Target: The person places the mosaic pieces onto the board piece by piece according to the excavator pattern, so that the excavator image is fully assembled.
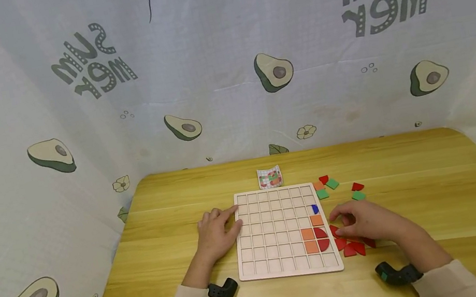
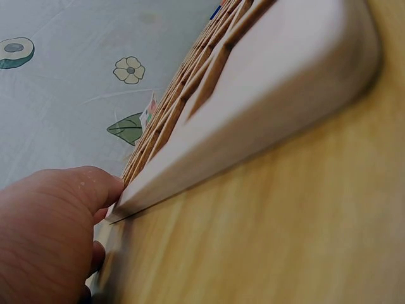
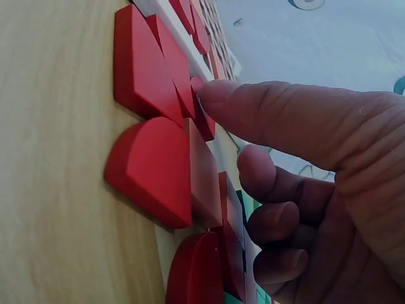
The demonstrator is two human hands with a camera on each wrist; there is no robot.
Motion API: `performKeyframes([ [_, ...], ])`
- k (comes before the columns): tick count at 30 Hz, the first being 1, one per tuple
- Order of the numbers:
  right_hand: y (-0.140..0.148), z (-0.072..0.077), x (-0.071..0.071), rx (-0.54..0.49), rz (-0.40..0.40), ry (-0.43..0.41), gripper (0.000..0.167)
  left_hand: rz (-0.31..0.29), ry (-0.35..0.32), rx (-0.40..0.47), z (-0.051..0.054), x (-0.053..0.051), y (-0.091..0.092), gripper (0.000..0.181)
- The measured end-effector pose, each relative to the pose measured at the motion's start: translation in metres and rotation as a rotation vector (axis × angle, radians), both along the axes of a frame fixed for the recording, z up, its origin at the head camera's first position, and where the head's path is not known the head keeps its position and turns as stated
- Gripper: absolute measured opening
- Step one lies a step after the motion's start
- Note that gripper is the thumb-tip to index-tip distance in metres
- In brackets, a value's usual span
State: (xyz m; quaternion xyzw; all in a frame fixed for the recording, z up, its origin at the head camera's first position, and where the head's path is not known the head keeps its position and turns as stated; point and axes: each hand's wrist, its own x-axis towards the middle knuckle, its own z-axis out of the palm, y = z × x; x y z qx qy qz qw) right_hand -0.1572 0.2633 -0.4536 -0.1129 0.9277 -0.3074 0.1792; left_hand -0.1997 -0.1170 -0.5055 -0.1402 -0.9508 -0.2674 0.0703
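Note:
A wooden grid board (image 1: 264, 238) lies flat on the table, with a blue piece (image 1: 315, 209), orange squares (image 1: 310, 247) and red quarter-circles (image 1: 323, 245) set in cells along its right side. My left hand (image 1: 215, 233) touches the board's left edge near the far corner, thumb and index finger spread; the left wrist view shows the thumb (image 2: 95, 187) against that edge. Right of the board, my right hand (image 1: 365, 219) hovers over loose red pieces (image 1: 348, 250), thumb and index finger apart. The thumb (image 3: 218, 95) seems to reach a red piece; the index fingertip is hidden in the right wrist view.
Green pieces (image 1: 358, 195), red pieces (image 1: 357, 185) and an orange piece (image 1: 318, 185) lie scattered beyond my right hand. A small printed pattern card (image 1: 269, 177) stands behind the board. A patterned curtain (image 1: 233, 118) hangs beyond the wooden table (image 1: 437, 178).

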Motion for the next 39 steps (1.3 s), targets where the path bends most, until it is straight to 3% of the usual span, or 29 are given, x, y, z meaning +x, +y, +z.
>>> performKeyframes([
  [11,-0.003,0.0,-0.001,0.006,-0.018,-0.006,0.028,0.003,-0.006,0.005,0.004,-0.001,0.0,0.044],
  [24,0.039,-0.003,-0.007,0.066,-0.147,0.175,0.031,0.003,-0.019,-0.019,0.003,-0.001,-0.001,0.045],
  [39,0.023,-0.006,-0.01,0.135,-0.142,0.187,0.034,-0.001,0.003,-0.002,0.004,0.001,0.0,0.043],
])
